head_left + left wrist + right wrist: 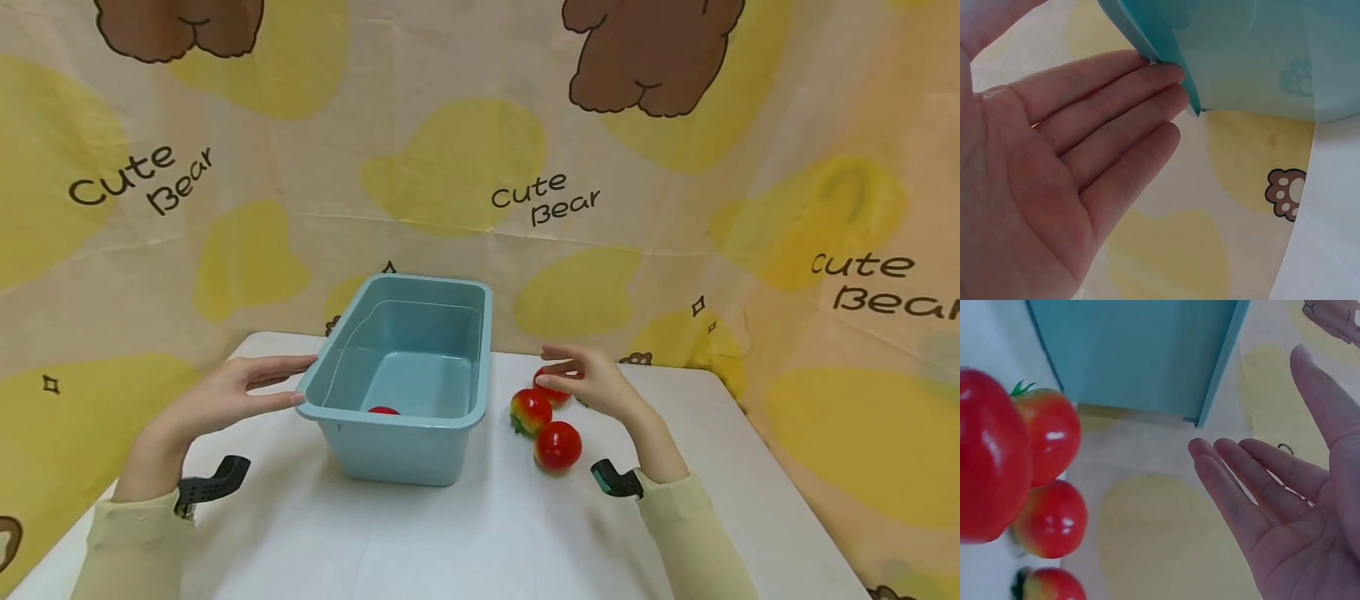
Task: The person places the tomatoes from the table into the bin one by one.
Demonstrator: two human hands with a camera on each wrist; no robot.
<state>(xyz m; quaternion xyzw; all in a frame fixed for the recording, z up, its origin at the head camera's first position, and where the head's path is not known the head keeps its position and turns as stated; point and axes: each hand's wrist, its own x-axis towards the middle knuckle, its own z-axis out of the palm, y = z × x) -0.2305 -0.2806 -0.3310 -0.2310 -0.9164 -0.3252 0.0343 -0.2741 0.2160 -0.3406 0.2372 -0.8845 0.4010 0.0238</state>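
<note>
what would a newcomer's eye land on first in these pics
Probably the blue tub on the white table, with the left hand touching its left side and something red showing inside near the front. Next, the glossy red tomatoes to the tub's right, one partly hidden by the right hand in the head view. Behind everything, the yellow-blotched backdrop stands out with its "Cute Bear" lettering.

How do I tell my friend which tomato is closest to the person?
Find the blue bin on the white table. Just right of it, near the right hand, are red tomatoes. Yours is the front one, looking mostly red, while the neighbour just behind it shows yellow and green.
</note>
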